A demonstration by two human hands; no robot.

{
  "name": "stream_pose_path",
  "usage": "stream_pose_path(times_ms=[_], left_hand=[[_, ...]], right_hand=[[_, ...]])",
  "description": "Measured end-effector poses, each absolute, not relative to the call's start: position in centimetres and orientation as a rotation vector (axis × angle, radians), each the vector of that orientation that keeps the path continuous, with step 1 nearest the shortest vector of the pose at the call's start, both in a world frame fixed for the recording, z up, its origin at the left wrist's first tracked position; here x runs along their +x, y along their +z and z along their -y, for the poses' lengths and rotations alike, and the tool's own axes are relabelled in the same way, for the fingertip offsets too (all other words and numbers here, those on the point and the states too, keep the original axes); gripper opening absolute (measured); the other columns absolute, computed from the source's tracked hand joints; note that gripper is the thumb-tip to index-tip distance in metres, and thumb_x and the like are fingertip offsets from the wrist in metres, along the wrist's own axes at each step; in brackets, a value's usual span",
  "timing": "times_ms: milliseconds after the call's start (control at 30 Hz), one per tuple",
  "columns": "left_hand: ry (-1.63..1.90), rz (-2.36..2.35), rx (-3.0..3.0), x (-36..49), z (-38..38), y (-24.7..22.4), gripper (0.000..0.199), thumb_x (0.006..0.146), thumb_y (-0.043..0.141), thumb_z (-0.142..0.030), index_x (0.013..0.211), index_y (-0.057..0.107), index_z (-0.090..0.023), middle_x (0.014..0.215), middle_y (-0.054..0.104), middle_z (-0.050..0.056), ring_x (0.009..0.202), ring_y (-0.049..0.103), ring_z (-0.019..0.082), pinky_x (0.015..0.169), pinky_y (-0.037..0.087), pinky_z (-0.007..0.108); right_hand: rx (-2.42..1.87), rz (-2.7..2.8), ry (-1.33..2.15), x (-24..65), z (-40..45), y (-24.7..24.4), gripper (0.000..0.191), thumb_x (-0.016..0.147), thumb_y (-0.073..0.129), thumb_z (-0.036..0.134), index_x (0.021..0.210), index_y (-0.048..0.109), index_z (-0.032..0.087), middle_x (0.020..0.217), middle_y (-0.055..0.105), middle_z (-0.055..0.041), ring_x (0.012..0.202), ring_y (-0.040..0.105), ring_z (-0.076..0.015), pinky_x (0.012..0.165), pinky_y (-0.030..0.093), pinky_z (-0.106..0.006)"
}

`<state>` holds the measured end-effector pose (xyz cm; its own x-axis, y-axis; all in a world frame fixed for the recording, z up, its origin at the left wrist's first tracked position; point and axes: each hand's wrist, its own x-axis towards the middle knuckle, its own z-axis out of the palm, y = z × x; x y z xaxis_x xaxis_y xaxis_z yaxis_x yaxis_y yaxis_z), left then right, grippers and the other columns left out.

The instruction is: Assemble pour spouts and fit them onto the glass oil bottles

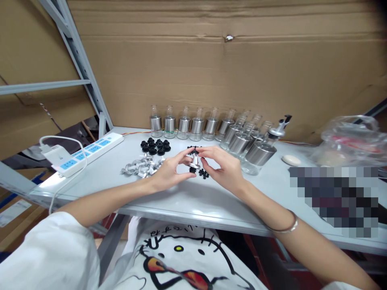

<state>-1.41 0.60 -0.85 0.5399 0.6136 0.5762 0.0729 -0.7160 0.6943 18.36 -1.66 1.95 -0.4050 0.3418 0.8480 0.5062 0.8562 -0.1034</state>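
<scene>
Between my two hands, above the middle of the table, is a metal pourer spout (195,161) with a black ribbed stopper at its lower end. My left hand (171,171) grips it from the left, thumb at the stopper and fingers near the top. My right hand (222,167) closes on its upper end from the right, fingertips at the dark tip. Small black caps (204,174) lie on the table just behind and below the spout. Left of my left hand is a pile of silver metal spout parts (140,166), with black rubber stoppers (155,146) grouped behind it.
Glass bottles with steel sleeves (197,125) line the back of the table; one at the right (261,152) carries a fitted pourer. A white power strip (90,153) lies at left. A white oval object (291,160) and clear plastic bags (353,141) are at right.
</scene>
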Motion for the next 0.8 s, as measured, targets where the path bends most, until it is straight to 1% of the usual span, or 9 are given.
stream_pose_path(times_ms=[100, 167, 200, 267, 367, 433, 533, 633, 800], left_hand=[[1.163, -0.577, 2.139, -1.39, -0.62, -1.04, 0.07, 0.076, 0.072, -0.023, 0.138, 0.04, -0.02, 0.105, 0.067, 0.007, 0.096, 0.065, 0.018, 0.097, 0.049, 0.037], [1.171, -0.582, 2.123, -1.37, -0.47, -1.0, 0.069, 0.076, 0.071, -0.023, 0.138, 0.04, -0.021, 0.105, 0.067, 0.007, 0.096, 0.065, 0.018, 0.098, 0.048, 0.037], [1.179, -0.581, 2.115, -1.36, -0.37, -0.93, 0.069, 0.077, 0.071, -0.023, 0.138, 0.04, -0.021, 0.105, 0.067, 0.007, 0.096, 0.065, 0.018, 0.098, 0.048, 0.037], [1.194, -0.57, 2.101, -1.35, -0.17, -0.78, 0.068, 0.078, 0.07, -0.022, 0.138, 0.039, -0.021, 0.107, 0.067, 0.007, 0.097, 0.064, 0.017, 0.097, 0.048, 0.036], [1.21, -0.557, 2.102, -1.37, -0.08, -0.67, 0.067, 0.079, 0.069, -0.024, 0.138, 0.039, -0.02, 0.106, 0.067, 0.008, 0.095, 0.065, 0.017, 0.095, 0.05, 0.035], [1.203, -0.545, 2.113, -1.42, -0.15, -0.72, 0.066, 0.079, 0.07, -0.024, 0.138, 0.04, -0.02, 0.104, 0.068, 0.007, 0.094, 0.065, 0.016, 0.094, 0.049, 0.034], [1.173, -0.526, 2.115, -1.54, -0.28, -0.8, 0.067, 0.077, 0.072, -0.023, 0.136, 0.041, -0.021, 0.103, 0.068, 0.006, 0.095, 0.064, 0.016, 0.096, 0.048, 0.033], [1.159, -0.539, 2.114, -1.66, -0.24, -0.74, 0.066, 0.077, 0.072, -0.022, 0.136, 0.042, -0.021, 0.104, 0.067, 0.006, 0.095, 0.064, 0.016, 0.096, 0.048, 0.033], [1.157, -0.543, 2.093, -1.71, -0.17, -0.58, 0.065, 0.076, 0.072, -0.022, 0.135, 0.043, -0.021, 0.105, 0.066, 0.005, 0.095, 0.063, 0.016, 0.096, 0.047, 0.032]], right_hand=[[-0.613, 2.022, -0.188, 18.34, 1.81, 1.91, 0.02, 0.09, 0.048, 0.009, 0.1, 0.058, 0.023, 0.105, 0.069, -0.0064, 0.096, 0.066, -0.0183, 0.083, 0.053, -0.034], [-0.649, 2.002, -0.184, 18.3, 1.92, 1.99, 0.018, 0.09, 0.052, 0.013, 0.105, 0.056, 0.023, 0.103, 0.068, -0.0064, 0.093, 0.065, -0.0186, 0.081, 0.053, -0.034], [-0.677, 1.996, -0.19, 18.29, 1.94, 2.04, 0.018, 0.089, 0.056, 0.019, 0.107, 0.055, 0.022, 0.101, 0.067, -0.0069, 0.091, 0.064, -0.0193, 0.079, 0.053, -0.034], [-0.753, 2.008, -0.219, 18.32, 1.89, 2.16, 0.026, 0.087, 0.061, 0.033, 0.108, 0.053, 0.02, 0.097, 0.066, -0.0087, 0.087, 0.062, -0.0216, 0.075, 0.052, -0.035], [-0.855, 2.136, -0.26, 18.49, 1.58, 2.21, 0.034, 0.088, 0.056, 0.049, 0.099, 0.054, 0.017, 0.09, 0.064, -0.0102, 0.082, 0.059, -0.0233, 0.071, 0.048, -0.035], [-0.912, 2.262, -0.242, 18.65, 1.35, 2.17, 0.034, 0.092, 0.046, 0.051, 0.089, 0.052, 0.018, 0.082, 0.062, -0.0089, 0.075, 0.057, -0.0217, 0.066, 0.045, -0.033], [-0.957, 2.382, -0.226, 18.86, 1.17, 2.17, 0.041, 0.096, 0.034, 0.053, 0.079, 0.048, 0.019, 0.074, 0.058, -0.0072, 0.067, 0.053, -0.0198, 0.059, 0.039, -0.03], [-0.95, 2.412, -0.294, 18.92, 1.19, 2.3, 0.046, 0.097, 0.027, 0.056, 0.075, 0.045, 0.019, 0.07, 0.055, -0.0062, 0.063, 0.05, -0.0193, 0.058, 0.034, -0.029], [-0.901, 2.433, -0.45, 18.88, 1.11, 2.34, 0.047, 0.099, 0.022, 0.052, 0.074, 0.046, 0.019, 0.065, 0.053, -0.0049, 0.061, 0.047, -0.0191, 0.061, 0.031, -0.029]])
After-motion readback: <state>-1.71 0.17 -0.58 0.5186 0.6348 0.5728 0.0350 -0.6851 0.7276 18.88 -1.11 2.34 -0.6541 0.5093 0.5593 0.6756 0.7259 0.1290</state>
